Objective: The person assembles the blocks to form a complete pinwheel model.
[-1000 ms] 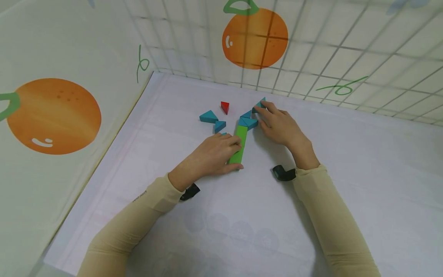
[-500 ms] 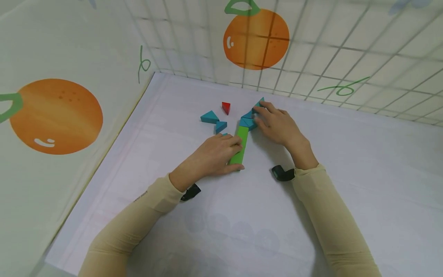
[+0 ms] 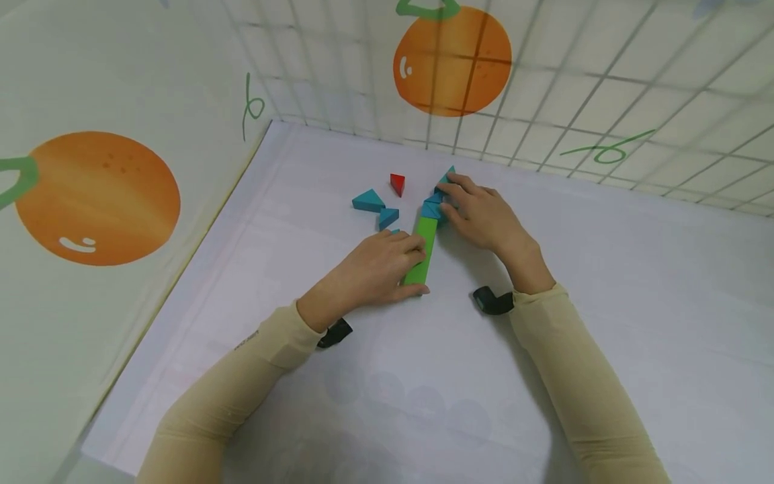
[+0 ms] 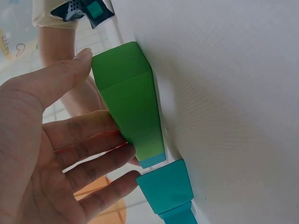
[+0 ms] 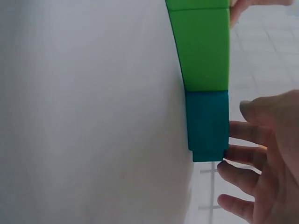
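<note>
My left hand (image 3: 375, 269) still steadies the green bar (image 3: 422, 250) mid-counter, thumb at its near end, fingers (image 4: 88, 140) relaxed along its side. My right hand (image 3: 480, 215) has drawn the teal triangles (image 3: 434, 205) tighter against the bar's far end, fingers (image 5: 247, 154) loosely spread, touching them. Two teal pieces (image 3: 376, 207) and the red triangle (image 3: 396, 183) stay toward the far edge.

A long bar (image 3: 421, 252) lies on the desk (image 3: 635, 282), running away from the person. The left hand (image 3: 377, 269) rests against the bar's left side, near its close end. A cluster of triangles (image 3: 437, 202) touches the bar's far end, with the right hand (image 3: 480, 215) on its right. Left of the cluster, three triangles lie apart: one (image 3: 397, 183) farthest back, one (image 3: 368, 201) leftmost, one (image 3: 388, 217) nearest the bar.
</note>
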`<control>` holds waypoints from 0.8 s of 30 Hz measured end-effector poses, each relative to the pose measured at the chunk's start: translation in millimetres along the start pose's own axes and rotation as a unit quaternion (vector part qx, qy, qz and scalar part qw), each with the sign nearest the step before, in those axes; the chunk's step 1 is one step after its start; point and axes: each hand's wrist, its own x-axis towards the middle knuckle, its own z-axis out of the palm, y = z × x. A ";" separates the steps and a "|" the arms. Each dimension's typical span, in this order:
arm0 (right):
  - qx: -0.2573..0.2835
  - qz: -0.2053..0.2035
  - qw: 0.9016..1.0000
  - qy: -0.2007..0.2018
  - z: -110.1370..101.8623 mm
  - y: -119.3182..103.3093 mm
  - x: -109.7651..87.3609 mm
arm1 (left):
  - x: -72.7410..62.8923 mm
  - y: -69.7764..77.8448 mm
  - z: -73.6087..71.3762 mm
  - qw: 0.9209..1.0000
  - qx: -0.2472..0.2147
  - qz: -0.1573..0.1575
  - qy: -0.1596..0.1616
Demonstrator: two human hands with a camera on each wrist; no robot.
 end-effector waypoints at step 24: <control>-0.013 -0.017 1.000 -0.012 1.0 -9.9 0.7 | 0.6 0.7 -2.4 1.000 -0.007 -0.005 -0.010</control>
